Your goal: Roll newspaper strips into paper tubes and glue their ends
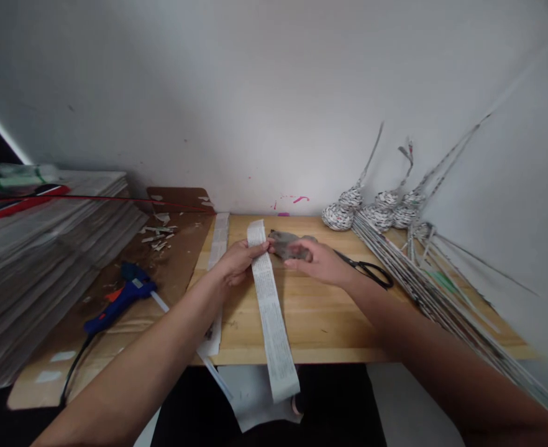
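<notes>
A long printed newspaper strip (273,310) runs from above my left hand down past the table's front edge. My left hand (241,257) pinches it near its upper end, thumb on top. My right hand (318,261) is just right of the strip, apart from it, thumb and fingers spread and slightly blurred. Behind its fingertips lies a grey, crumpled-looking thing (283,244); its kind is unclear, and I cannot tell whether the fingers touch it. More paper strips (220,233) lie left of my left hand. Black-handled scissors (371,273) rest beyond my right wrist, partly hidden.
A blue glue gun (120,304) lies on brown cardboard (176,267) at left, beside a tall paper stack (45,267). Woven paper gourd shapes (339,216) stand against the wall at right. Long rolled paper sticks (399,273) slant across the right side of the wooden table (334,335).
</notes>
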